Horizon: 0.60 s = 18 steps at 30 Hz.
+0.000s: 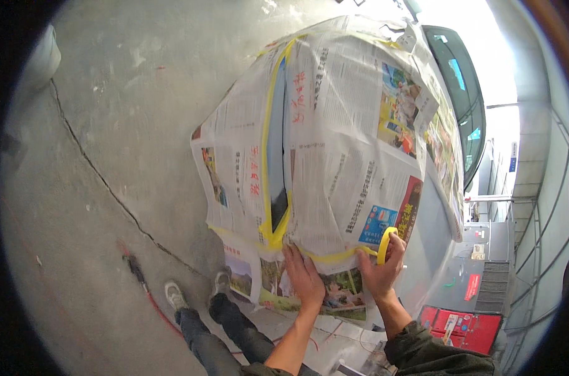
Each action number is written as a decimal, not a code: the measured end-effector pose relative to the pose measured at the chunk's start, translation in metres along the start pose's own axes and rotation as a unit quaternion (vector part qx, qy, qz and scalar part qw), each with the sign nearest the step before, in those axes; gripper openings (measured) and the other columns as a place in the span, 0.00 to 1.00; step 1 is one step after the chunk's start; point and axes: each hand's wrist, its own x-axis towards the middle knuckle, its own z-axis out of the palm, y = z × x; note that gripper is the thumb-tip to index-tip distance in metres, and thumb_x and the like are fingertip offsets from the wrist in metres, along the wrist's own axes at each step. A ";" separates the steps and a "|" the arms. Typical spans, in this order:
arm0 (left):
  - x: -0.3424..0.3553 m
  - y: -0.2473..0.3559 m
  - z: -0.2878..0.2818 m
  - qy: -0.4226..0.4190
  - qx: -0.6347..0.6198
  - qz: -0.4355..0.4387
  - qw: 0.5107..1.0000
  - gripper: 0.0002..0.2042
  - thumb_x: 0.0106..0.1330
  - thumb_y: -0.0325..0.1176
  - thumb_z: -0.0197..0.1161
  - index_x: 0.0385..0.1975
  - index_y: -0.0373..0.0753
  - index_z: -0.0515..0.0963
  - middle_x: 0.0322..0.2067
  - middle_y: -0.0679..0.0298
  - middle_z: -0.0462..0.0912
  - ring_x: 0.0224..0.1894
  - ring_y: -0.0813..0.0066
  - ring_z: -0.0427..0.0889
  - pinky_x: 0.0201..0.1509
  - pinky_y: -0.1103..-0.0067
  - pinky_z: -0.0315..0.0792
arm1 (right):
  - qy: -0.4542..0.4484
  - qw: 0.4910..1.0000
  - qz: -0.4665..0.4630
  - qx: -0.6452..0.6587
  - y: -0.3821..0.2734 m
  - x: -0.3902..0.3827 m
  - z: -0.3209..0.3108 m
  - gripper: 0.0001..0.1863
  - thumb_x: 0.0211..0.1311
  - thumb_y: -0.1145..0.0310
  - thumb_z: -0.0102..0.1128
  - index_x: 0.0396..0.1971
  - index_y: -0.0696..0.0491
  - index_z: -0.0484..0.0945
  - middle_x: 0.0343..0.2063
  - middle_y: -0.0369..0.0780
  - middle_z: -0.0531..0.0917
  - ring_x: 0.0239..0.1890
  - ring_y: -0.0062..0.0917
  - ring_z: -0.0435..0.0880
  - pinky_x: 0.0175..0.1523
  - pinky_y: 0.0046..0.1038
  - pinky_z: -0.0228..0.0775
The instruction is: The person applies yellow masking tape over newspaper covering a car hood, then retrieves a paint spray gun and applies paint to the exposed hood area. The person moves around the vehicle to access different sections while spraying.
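Note:
Newspaper sheets (325,175) cover a car's body, with yellow tape along their edges. Between two taped borders a narrow strip of bluish-grey bodywork (276,138) shows, dark at its near end. My left hand (304,276) lies on the lower sheets with its fingers stretched out, fingertips by the near corner of that strip. My right hand (383,269) grips a roll of yellow masking tape (388,244) at the right. From the roll a length of yellow tape (334,257) runs left across the newspaper toward my left fingertips.
Bare grey bodywork (425,250) lies right of the newspaper, and a car window (457,100) stands beyond it. A red cabinet (463,323) is at the lower right. On the concrete floor (128,125) are a dark tool (134,268) and a red hose (162,313).

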 end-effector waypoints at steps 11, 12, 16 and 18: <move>-0.018 0.026 -0.015 -0.029 -0.113 0.076 0.990 0.26 0.77 0.36 0.48 0.70 0.28 0.60 0.70 0.42 0.61 0.72 0.43 0.61 0.73 0.63 0.57 | -0.011 0.999 0.030 0.012 0.026 0.003 -0.002 0.29 0.61 0.79 0.67 0.61 0.57 0.67 0.45 0.45 0.81 0.46 0.27 0.83 0.52 0.27 0.76; -0.020 0.025 -0.016 -0.028 -0.121 0.095 0.988 0.26 0.76 0.36 0.48 0.69 0.28 0.60 0.70 0.42 0.61 0.72 0.43 0.61 0.73 0.63 0.57 | -0.011 0.999 0.030 0.015 0.027 0.003 0.000 0.28 0.61 0.79 0.66 0.61 0.57 0.67 0.45 0.45 0.82 0.46 0.26 0.83 0.52 0.27 0.76; -0.029 0.009 -0.022 -0.043 -0.089 0.137 0.986 0.26 0.73 0.33 0.52 0.68 0.28 0.62 0.69 0.43 0.63 0.71 0.44 0.61 0.74 0.60 0.55 | -0.013 1.000 0.009 0.022 0.030 0.000 0.006 0.26 0.65 0.80 0.63 0.61 0.56 0.66 0.42 0.43 0.82 0.44 0.25 0.83 0.52 0.27 0.76; -0.020 -0.008 -0.027 -0.021 -0.006 0.103 0.994 0.26 0.72 0.33 0.52 0.68 0.29 0.62 0.69 0.46 0.64 0.72 0.46 0.60 0.74 0.59 0.54 | -0.014 0.999 0.015 0.024 0.037 -0.005 0.007 0.25 0.66 0.79 0.61 0.61 0.56 0.66 0.41 0.43 0.81 0.44 0.25 0.82 0.52 0.27 0.76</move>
